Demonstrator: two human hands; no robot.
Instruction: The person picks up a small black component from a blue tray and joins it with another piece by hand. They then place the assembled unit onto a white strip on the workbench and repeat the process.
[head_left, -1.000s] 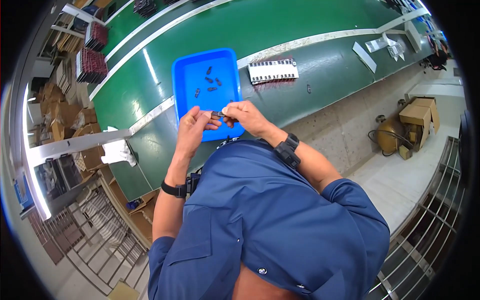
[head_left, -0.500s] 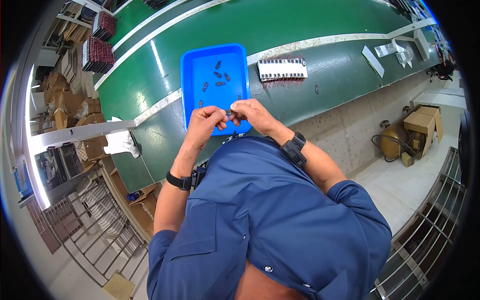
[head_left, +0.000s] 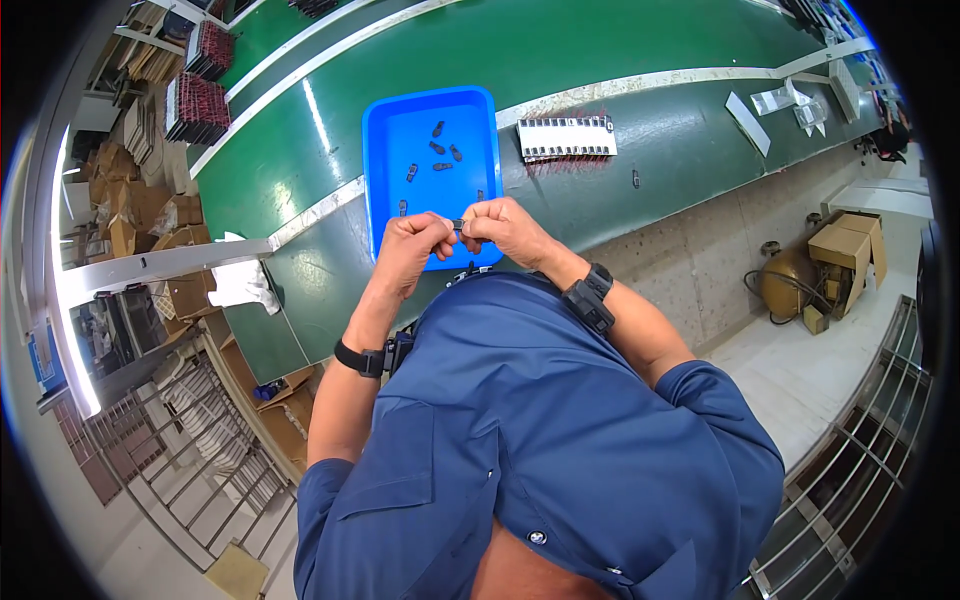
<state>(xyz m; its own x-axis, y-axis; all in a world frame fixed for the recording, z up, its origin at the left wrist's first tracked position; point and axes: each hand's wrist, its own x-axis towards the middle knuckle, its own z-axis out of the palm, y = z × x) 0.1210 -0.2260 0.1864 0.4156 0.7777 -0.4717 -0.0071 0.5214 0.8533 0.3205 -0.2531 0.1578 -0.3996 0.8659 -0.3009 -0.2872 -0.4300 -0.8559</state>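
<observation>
Over the near part of a blue plastic tray (head_left: 378, 120), both my hands meet fingertip to fingertip. My left hand (head_left: 413, 245) is closed, its thumb and fingers pinching one end of a small dark part (head_left: 458, 225). At its other end, my right hand (head_left: 508, 232) pinches the same part, mostly hidden by the fingers. Inside the tray lie several small black parts (head_left: 438, 147) of similar size, scattered apart. Right of the tray, a white strip-shaped panel (head_left: 567, 137) with rows of dark pieces and thin red wires rests on the bench.
One small dark part (head_left: 635, 179) lies alone on the green bench (head_left: 690, 140). Farther right are a flat white piece (head_left: 747, 122) and clear plastic packaging (head_left: 808, 110). A white cloth (head_left: 243, 287) hangs at the bench's left end. Stacked wired panels (head_left: 197, 108) stand at far left.
Very little differs. My fingers have shifted slightly around the small dark part, both hands staying at the same place over the tray.
</observation>
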